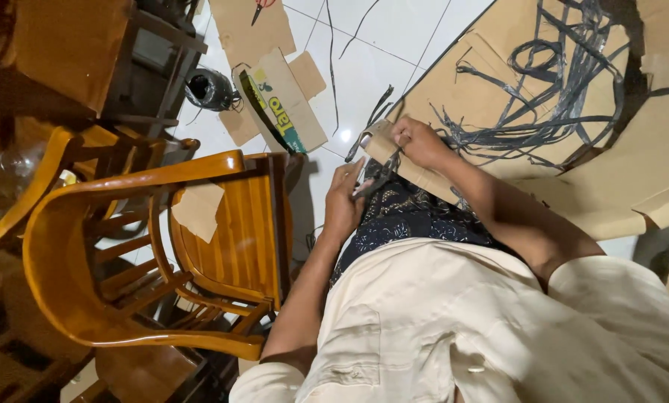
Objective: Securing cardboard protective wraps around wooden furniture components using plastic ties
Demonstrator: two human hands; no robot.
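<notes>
My right hand [418,142] is closed on the upper end of a long brown cardboard strip [416,177] that lies across my lap. My left hand [342,203] grips a small grey metal cutting tool [370,183], either scissors or a blade, and presses it against the strip's near edge. Thin black plastic strands [364,134] hang by the strip's end. Below the hands are my dark patterned cloth [409,216] and cream shirt.
A wooden armchair [230,246] stands close on the left with a cardboard scrap [197,210] on its seat. A large cardboard sheet [498,67] strewn with black strapping [558,97] lies on the white tiled floor. Beyond are a black strap roll [209,88], a printed box flap [282,108] and red-handled scissors [260,7].
</notes>
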